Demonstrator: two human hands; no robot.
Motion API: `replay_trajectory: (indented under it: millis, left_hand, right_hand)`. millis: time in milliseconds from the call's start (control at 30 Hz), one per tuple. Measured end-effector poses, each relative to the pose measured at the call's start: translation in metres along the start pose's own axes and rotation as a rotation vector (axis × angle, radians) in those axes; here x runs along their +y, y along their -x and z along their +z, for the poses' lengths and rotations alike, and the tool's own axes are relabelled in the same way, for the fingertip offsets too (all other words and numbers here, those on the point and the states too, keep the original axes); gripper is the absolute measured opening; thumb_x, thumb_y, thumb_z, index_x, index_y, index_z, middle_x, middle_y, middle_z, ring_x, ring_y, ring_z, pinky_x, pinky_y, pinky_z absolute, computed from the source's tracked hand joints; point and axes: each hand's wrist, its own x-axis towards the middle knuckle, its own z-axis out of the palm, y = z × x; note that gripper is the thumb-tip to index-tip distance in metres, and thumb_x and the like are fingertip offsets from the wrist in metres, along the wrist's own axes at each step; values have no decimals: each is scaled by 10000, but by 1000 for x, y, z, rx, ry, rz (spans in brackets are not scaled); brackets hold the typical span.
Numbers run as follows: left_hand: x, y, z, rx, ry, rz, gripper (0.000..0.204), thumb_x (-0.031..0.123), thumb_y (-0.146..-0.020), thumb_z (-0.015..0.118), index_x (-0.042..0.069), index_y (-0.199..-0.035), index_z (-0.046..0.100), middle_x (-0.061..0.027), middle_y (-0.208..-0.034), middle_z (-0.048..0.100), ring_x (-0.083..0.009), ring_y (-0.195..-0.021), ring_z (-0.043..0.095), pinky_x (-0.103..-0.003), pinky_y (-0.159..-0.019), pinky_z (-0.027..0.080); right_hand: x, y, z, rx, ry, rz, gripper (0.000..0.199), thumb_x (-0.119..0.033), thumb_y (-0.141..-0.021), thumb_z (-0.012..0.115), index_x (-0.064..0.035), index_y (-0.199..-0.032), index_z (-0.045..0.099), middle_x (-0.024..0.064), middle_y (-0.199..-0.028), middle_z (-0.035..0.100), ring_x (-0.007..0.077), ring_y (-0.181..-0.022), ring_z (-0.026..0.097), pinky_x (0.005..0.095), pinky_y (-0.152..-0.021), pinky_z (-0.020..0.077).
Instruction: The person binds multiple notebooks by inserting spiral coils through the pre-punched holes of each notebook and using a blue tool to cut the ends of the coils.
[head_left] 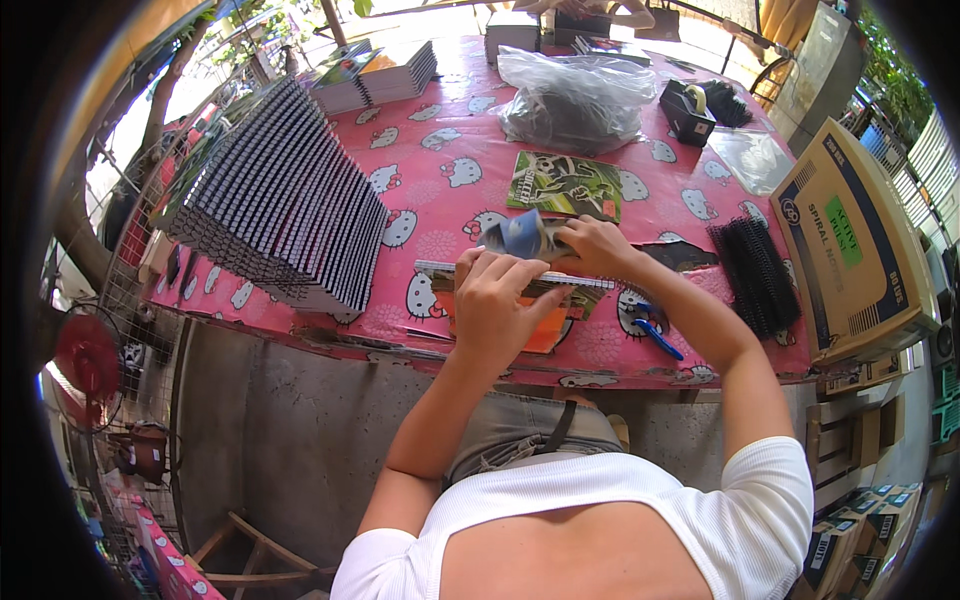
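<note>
My left hand (pixel 499 300) is closed on a notebook (pixel 547 334) at the table's near edge, thumb and fingers along its bound edge. Orange shows on the notebook below that hand. My right hand (pixel 600 247) is closed on the far side, its fingers at a bent blue-and-grey cover (pixel 524 236) that stands up from the notebook. Those fingertips are partly hidden. Blue-handled pliers (pixel 660 339) lie to the right of the notebook. Beyond my hands a green printed cover (pixel 565 185) lies flat.
A tall stack of spiral notebooks (pixel 290 190) stands left. Black plastic spirals (pixel 755 275) are heaped right, beside a large carton (pixel 850 240). Farther back are a filled plastic bag (pixel 575 100), a tape dispenser (pixel 688 112) and book stacks (pixel 385 75). Another person's arms (pixel 630 14) show across the table.
</note>
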Motion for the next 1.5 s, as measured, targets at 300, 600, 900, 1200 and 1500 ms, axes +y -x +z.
replay_trajectory:
  millis: [300,600,900,1200,1500]
  left_hand:
    - [-1,-5,7,61,54,0,295,264,-558,851,104,-716,660,-23,-694,631,-213,-726,579,-355,-793,385]
    - [-6,-3,-5,-17,21,-91,318,314,-569,841,113,-745,668,-12,-798,659,-203,-845,599,-414,-899,336]
    - [-28,0,-25,-34,-234,-282,404,428,-539,835,139,-786,697,-2,-1191,577,-220,-1191,456,-671,-1026,72]
    - [-53,11,-37,86,17,-339,439,279,-560,879,56,-862,652,-165,-1262,449,-306,-1058,529,-421,-870,466]
    - [-73,37,-39,291,692,-669,366,44,-719,785,-5,-1035,605,-49,-1046,582,-127,-938,579,-236,-794,496]
  right_hand:
    - [21,67,-68,-10,-801,-2,489,-130,-718,738,-8,-1146,533,82,-997,661,230,-901,643,329,-793,508]
    - [6,44,-65,214,-440,56,530,-40,-634,786,-23,-1125,588,97,-988,667,190,-878,641,327,-739,522]
    - [-40,10,-85,228,-973,-19,409,29,-637,695,-14,-1033,606,70,-853,647,107,-771,600,267,-632,488]
    - [-52,-27,-61,113,-433,3,446,10,-655,655,23,-1097,602,73,-954,678,169,-806,656,274,-669,525]
    - [-70,-60,-73,82,-855,-9,411,2,-619,711,-51,-1017,624,109,-917,670,212,-850,652,341,-697,512]
